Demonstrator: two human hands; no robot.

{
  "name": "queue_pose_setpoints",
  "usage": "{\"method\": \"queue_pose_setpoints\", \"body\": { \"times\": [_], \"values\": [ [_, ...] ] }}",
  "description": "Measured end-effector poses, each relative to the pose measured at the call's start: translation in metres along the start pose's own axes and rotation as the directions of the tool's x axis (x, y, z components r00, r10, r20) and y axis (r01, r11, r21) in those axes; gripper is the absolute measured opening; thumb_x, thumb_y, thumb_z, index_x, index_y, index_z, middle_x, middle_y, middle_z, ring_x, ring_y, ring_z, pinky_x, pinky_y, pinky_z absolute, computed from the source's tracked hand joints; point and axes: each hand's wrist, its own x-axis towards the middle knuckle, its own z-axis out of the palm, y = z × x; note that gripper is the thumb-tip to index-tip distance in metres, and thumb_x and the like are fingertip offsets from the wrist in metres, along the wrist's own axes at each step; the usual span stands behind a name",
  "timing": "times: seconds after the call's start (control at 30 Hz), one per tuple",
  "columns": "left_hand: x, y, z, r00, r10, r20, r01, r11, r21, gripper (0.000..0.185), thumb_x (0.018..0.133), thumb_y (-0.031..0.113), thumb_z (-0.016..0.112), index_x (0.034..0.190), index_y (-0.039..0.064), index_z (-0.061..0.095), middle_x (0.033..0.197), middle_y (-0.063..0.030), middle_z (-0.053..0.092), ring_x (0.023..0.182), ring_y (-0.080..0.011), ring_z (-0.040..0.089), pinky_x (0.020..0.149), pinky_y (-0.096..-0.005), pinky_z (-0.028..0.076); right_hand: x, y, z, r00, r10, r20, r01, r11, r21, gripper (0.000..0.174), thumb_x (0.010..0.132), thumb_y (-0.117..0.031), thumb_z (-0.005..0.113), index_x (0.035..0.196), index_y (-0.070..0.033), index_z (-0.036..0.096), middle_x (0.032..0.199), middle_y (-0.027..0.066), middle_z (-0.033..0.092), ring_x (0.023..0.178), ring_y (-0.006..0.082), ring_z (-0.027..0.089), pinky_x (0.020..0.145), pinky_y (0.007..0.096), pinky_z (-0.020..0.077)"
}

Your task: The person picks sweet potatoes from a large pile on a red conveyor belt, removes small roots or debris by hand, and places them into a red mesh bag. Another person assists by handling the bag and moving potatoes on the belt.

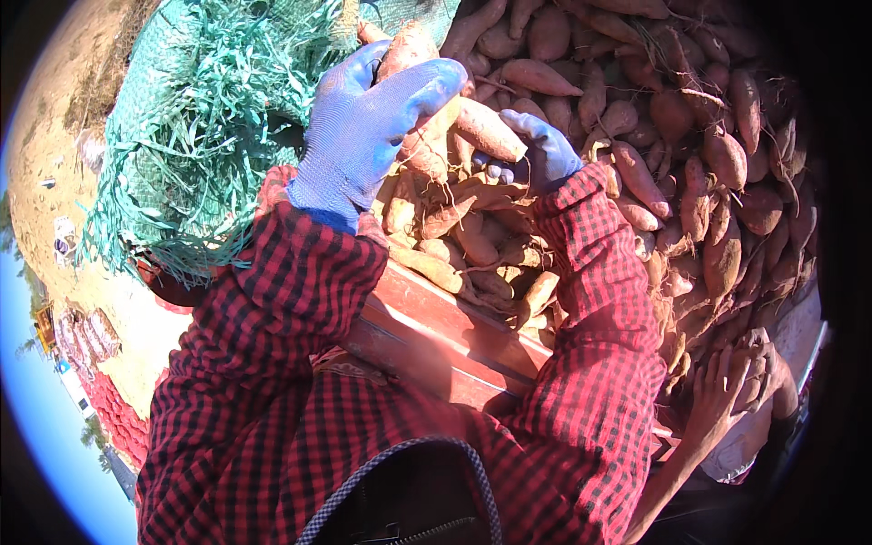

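Observation:
My left hand [371, 119], in a blue knit glove, grips several sweet potatoes [426, 139] in a bunch. Their pinkish skins and thin roots show past the thumb and fingers. One pale sweet potato [487, 129] points from this bunch toward my right hand [548, 153], gloved in the same blue. The right fingertips curl below its end, and the thumb lies above it; whether they grip it is unclear. Under both hands lie loose sweet potatoes [477, 235] with dry roots, against a red metal side panel [422, 317].
A large heap of sweet potatoes [671, 116] fills the right side. At left hangs a frayed green woven sheet [197, 129]. Another person's bare hands [739, 381] are at lower right, near a white sack [732, 449]. Filled red sacks [119, 409] lie on sandy ground [41, 136].

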Motion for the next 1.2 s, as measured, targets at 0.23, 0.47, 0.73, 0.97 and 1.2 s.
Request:
{"method": "queue_pose_setpoints", "body": {
  "times": [0.23,0.47,0.73,0.97,1.2],
  "values": [
    [0.004,-0.020,0.002,0.970,-0.153,0.190,0.241,0.720,-0.651,0.028,0.093,0.020,0.062,0.112,0.000,0.063,0.101,-0.0089,0.069,0.095,-0.0195,0.066,0.082,-0.0349,0.056,-0.078,-0.052,0.108,0.874,-0.480,-0.074,0.381,0.772,-0.509,0.056,0.096,-0.025,0.059,0.143,0.000,0.044,0.125,0.0114,0.062,0.092,0.0208,0.068,0.069,0.0293,0.0545],
    [0.003,-0.003,0.012,0.635,0.244,0.733,0.706,0.201,-0.679,0.045,0.100,0.026,0.056,0.139,0.005,0.045,0.137,-0.0183,0.053,0.124,-0.0317,0.056,0.106,-0.0487,0.046,-0.111,-0.036,0.185,0.587,-0.790,0.176,0.177,-0.087,-0.980,0.063,0.089,-0.025,0.071,0.138,0.006,0.048,0.128,0.0203,0.060,0.116,0.0225,0.060,0.099,0.0341,0.0464],
    [-0.033,0.024,0.009,0.560,0.358,0.747,0.720,0.236,-0.653,0.043,0.099,0.025,0.056,0.130,-0.005,0.051,0.126,-0.0205,0.061,0.118,-0.0293,0.060,0.109,-0.0420,0.043,-0.171,-0.019,0.251,0.659,-0.743,-0.114,0.270,0.375,-0.887,0.048,0.102,-0.031,0.056,0.138,0.000,0.053,0.108,0.0063,0.068,0.082,0.0083,0.061,0.074,0.0233,0.0504],
    [-0.112,0.058,-0.087,0.803,0.388,0.451,0.334,0.334,-0.881,0.059,0.089,0.035,0.064,0.134,-0.001,0.049,0.132,-0.0209,0.056,0.125,-0.0356,0.053,0.111,-0.0497,0.037,-0.184,0.019,0.225,0.441,-0.846,-0.300,0.314,0.458,-0.832,0.048,0.102,-0.038,0.050,0.133,-0.002,0.057,0.113,0.0113,0.069,0.077,0.0121,0.065,0.067,0.0260,0.0532],
    [-0.135,0.005,-0.236,0.916,0.400,0.036,-0.042,0.183,-0.982,0.066,0.092,0.042,0.059,0.140,0.000,0.044,0.138,-0.0195,0.053,0.129,-0.0341,0.050,0.113,-0.0509,0.035,-0.149,0.059,0.158,0.536,-0.712,-0.454,0.127,0.599,-0.791,0.045,0.102,-0.037,0.053,0.133,-0.004,0.057,0.110,0.0108,0.070,0.076,0.0150,0.066,0.065,0.0267,0.0536]
  ]
}}
